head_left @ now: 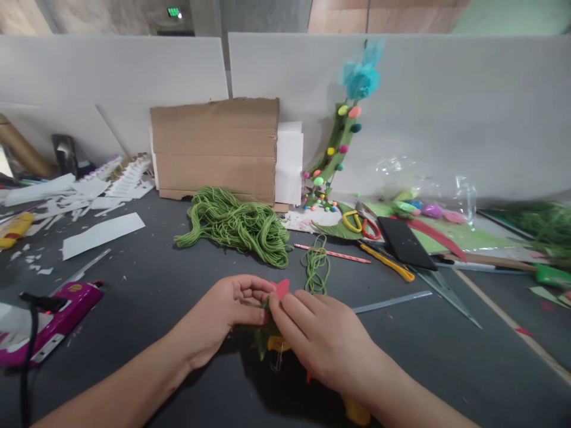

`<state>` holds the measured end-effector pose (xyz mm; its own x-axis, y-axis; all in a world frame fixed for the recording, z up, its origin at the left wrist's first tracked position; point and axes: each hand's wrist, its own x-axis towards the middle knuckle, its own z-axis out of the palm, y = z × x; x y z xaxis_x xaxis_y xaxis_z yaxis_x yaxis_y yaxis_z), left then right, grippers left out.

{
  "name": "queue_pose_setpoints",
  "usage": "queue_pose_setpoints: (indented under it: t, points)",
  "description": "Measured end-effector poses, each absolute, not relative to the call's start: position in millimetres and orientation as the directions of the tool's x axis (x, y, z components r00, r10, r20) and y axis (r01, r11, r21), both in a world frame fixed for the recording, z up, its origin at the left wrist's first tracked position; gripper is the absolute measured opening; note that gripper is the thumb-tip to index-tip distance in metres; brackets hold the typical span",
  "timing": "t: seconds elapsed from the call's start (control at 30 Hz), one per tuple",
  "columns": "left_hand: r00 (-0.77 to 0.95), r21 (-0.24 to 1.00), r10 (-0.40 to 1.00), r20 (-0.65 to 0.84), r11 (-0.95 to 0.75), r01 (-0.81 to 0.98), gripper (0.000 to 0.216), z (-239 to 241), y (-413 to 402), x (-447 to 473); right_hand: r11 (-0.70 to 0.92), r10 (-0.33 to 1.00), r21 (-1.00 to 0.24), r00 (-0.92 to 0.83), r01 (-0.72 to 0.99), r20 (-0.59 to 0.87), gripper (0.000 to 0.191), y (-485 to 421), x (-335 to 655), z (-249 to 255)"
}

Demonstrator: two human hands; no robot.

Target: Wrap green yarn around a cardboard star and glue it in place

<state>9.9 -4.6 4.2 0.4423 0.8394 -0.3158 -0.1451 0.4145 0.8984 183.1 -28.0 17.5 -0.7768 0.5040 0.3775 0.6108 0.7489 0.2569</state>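
My left hand [234,304] and my right hand [322,330] meet low in the middle, fingertips pinched together. A small pink piece [281,289], possibly paper or felt, pokes up between the fingertips of both hands. Just below the left thumb hangs a green leaf-like piece [261,345]. Beside it, partly behind my right hand, a yellow piece [279,343] shows with a thin wire-like bit [276,360] under it. The fingers hide how these pieces are joined. Another yellow piece [355,410] shows beneath my right forearm.
Green yarn [241,226] lies ahead, with a smaller loop [316,267] beside a pencil [334,254]. Scissors [368,226], a yellow cutter [389,261], a black phone-like slab [407,242] and a clear ruler-like strip [392,302] are to the right. A purple power strip [66,324] sits left.
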Motion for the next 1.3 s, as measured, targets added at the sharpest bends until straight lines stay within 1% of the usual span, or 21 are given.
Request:
queue_pose_setpoints:
  t: [0.1,0.2,0.3,0.33,0.37,0.43,0.5,0.53,0.57,0.63,0.73,0.87,0.97,1.13,1.3]
  points:
    - [0.401,0.944,0.879,-0.257,0.317,-0.09,0.02,7,-8,12,0.733,0.512,0.255,-0.758,0.631,0.403,0.016,-29,184,20]
    - [0.363,0.971,0.905,-0.223,0.238,0.004,0.01,10,-10,12,0.742,0.493,0.232,-0.746,0.629,0.448,0.026,-31,184,21]
    - [0.344,0.983,0.921,-0.183,0.16,0.095,0.006,10,-13,12,0.735,0.508,0.174,-0.702,0.655,0.499,0.031,-31,184,18]
    - [0.344,0.985,0.924,-0.165,0.137,0.104,0.005,10,-14,12,0.733,0.527,0.121,-0.671,0.669,0.521,0.03,-30,184,16]
    - [0.349,0.988,0.925,-0.149,0.122,0.099,0.004,11,-15,12,0.729,0.56,0.038,-0.627,0.684,0.541,0.028,-30,184,14]
    - [0.356,0.991,0.925,-0.132,0.119,0.059,0.004,11,-16,12,0.693,0.663,-0.197,-0.505,0.694,0.553,0.022,-29,182,13]
    - [0.352,0.989,0.925,-0.142,0.145,0.017,0.011,12,-17,13,0.596,0.786,-0.437,-0.375,0.674,0.492,0.015,-28,179,15]
    - [0.347,0.988,0.926,-0.147,0.157,0.001,0.012,12,-18,14,0.532,0.838,-0.53,-0.32,0.66,0.443,0.013,-28,178,17]
    - [0.341,0.987,0.928,-0.151,0.163,-0.008,0.013,12,-18,14,0.47,0.878,-0.603,-0.273,0.645,0.393,0.011,-29,177,19]
    - [0.322,0.987,0.935,-0.151,0.161,-0.005,0.008,13,-19,15,0.354,0.934,-0.709,-0.198,0.61,0.296,0.01,-29,175,23]
    - [0.287,0.987,0.946,-0.152,0.159,-0.003,0.004,14,-19,15,0.215,0.977,-0.818,-0.123,0.534,0.176,0.01,-29,173,26]
    - [0.307,0.985,0.94,-0.151,0.17,-0.034,0.004,15,-19,15,0.07,0.994,-0.912,-0.105,0.403,0.03,0.01,-27,172,29]
    - [0.325,0.982,0.935,-0.144,0.176,-0.072,0.004,14,-19,14,-0.001,0.992,-0.94,-0.115,0.34,-0.043,0.01,-25,172,30]
    - [0.344,0.975,0.928,-0.144,0.193,-0.112,0.005,13,-19,13,-0.01,0.986,-0.949,-0.153,0.314,-0.062,0.012,-24,174,32]
    - [0.401,0.971,0.901,-0.167,0.22,-0.091,0.008,15,-16,9,0.013,0.951,-0.954,-0.3,0.298,-0.081,0.01,-19,182,38]
